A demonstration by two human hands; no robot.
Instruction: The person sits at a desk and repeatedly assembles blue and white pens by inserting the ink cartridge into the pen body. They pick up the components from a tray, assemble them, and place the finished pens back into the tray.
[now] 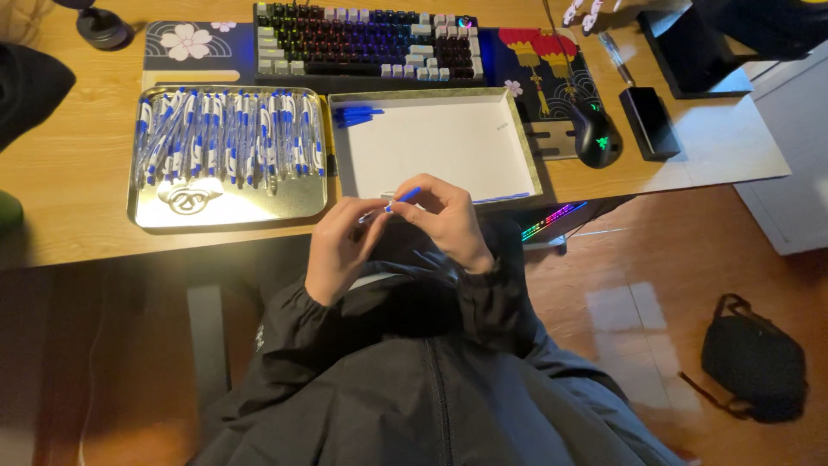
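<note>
I've both hands pinched on one blue-capped pen (398, 203): left hand (338, 246) on barrel, right hand (448, 220) at cap end. Looks mid-assembly. Just beyond the grip, white box (431, 142); tray of pens (226, 138) further left. Next prob. needs a straight push.

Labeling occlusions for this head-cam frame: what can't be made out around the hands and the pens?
- Pen, head view: only the blue end shows; fingers of the left hand and right hand hide the rest.
- Pens in the metal tray: too small and overlapped to count.
- Blue pieces in the white box: too small to identify.
</note>
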